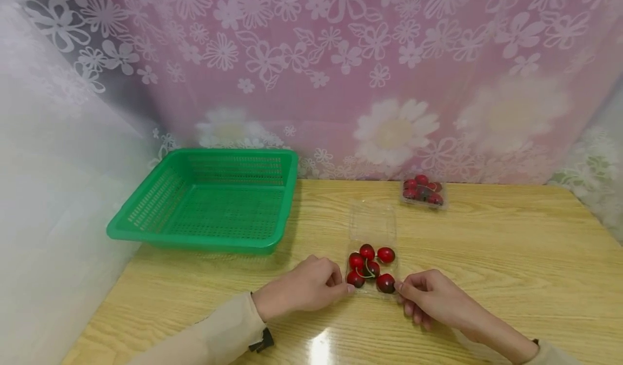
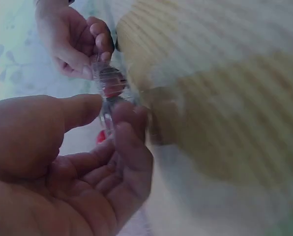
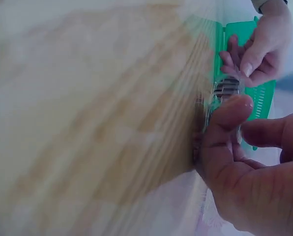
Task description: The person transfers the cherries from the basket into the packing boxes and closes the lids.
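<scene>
An open clear plastic clamshell box (image 1: 373,293) holds several dark red cherries (image 1: 372,269), some with green stems. Its transparent lid (image 1: 372,221) is folded back, away from the person. The left hand (image 1: 311,284) pinches the near left corner between thumb and curled fingers; the left wrist view shows this hand (image 2: 102,152) close up at the box's side. At the near right corner, the right hand (image 1: 430,297) pinches the rim beside a cherry. Seen from the right wrist, the thumb and forefinger of that hand (image 3: 249,167) meet at the plastic edge and partly hide the box.
A green plastic basket (image 1: 279,230) with slotted walls stands at the back left of the wooden table (image 1: 496,246). Another clear box of cherries (image 1: 422,190) sits at the back right. A pink flowered curtain (image 1: 311,100) hangs behind the table's far edge.
</scene>
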A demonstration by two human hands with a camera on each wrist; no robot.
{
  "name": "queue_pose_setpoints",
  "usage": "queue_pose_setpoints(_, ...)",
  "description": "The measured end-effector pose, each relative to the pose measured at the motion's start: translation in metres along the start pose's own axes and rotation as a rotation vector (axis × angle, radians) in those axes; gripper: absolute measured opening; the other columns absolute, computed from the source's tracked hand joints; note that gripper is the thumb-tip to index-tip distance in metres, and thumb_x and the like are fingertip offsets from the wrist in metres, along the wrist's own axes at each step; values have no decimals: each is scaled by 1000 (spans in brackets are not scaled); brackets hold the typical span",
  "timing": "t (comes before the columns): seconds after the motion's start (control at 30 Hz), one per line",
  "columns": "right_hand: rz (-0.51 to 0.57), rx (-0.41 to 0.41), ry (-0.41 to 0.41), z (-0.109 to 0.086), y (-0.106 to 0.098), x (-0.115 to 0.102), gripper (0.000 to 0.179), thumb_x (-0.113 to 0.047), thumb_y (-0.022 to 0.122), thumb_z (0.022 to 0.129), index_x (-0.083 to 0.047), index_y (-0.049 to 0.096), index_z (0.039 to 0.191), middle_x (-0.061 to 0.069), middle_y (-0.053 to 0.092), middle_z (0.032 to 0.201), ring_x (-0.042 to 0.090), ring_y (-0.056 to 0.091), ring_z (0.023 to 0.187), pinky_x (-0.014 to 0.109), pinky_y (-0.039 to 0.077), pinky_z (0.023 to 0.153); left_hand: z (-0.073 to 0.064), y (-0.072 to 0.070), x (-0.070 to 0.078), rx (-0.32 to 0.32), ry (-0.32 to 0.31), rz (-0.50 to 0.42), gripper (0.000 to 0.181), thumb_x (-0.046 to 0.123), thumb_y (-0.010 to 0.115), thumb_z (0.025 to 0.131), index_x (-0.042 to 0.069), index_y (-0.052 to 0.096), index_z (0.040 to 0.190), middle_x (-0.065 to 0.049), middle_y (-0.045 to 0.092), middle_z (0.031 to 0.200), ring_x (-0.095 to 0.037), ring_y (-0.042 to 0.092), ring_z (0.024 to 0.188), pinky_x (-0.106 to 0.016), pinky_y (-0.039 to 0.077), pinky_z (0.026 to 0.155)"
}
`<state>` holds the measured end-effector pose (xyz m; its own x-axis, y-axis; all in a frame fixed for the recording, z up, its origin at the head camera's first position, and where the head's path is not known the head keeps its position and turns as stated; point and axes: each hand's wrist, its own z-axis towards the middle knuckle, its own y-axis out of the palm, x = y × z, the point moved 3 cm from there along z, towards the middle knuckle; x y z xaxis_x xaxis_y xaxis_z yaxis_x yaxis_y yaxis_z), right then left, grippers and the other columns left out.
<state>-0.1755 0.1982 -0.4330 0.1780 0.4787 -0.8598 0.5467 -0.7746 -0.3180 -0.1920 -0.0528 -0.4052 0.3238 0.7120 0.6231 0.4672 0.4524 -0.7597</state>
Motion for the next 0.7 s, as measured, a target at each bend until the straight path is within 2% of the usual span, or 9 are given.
queue_pose_setpoints(0.1,0,22,20,2,-9,-2,50,-45,51,107,1,68,102,4,67,77,13,62,64,28,57,56,4,4,-7,-43,-45,-144,33,38,71,96,15,70,73,5,61,57,-5,53,50,-19,40,49)
queue_pose_setpoints(0.2,14,102,36,8,-25,-13,60,-50,47,107,7,64,117,8,70,88,15,68,72,30,61,65,7,6,-11,-68,-77,-254,31,33,73,95,13,72,72,1,66,60,-7,58,52,-19,42,50)
queue_pose_setpoints(0.3,24,192,9,23,-42,-29,70,-51,45,107,14,55,132,20,72,107,18,73,87,32,63,76,8,7,-14,-91,-99,-340,27,25,74,96,10,73,74,0,68,63,-8,60,55,-19,45,50)
queue_pose_setpoints(0.37,33,231,-17,35,-51,-36,74,-49,43,108,17,47,139,30,68,122,24,74,100,33,62,84,8,8,-15,-105,-117,-396,22,19,74,96,7,73,77,-2,69,65,-8,61,56,-18,46,50)
queue_pose_setpoints(0.47,83,251,-37,53,-59,-41,78,-46,40,109,21,34,147,38,53,141,27,70,114,34,60,93,9,10,-16,-137,-131,-477,17,12,72,96,4,74,82,-4,70,68,-8,61,57,-17,47,50)
queue_pose_setpoints(0.57,198,246,-13,66,-65,-44,79,-43,38,110,19,19,154,39,47,145,20,70,110,32,59,94,9,12,-17,-164,-136,-515,15,9,70,96,3,73,83,-4,70,68,-8,61,56,-16,48,49)
queue_pose_setpoints(0.7,354,242,46,79,-68,-46,78,-42,41,109,13,14,158,20,57,134,8,69,96,26,60,89,9,13,-18,-181,-128,-522,15,8,68,97,3,72,84,-2,69,67,-7,61,56,-16,47,48)
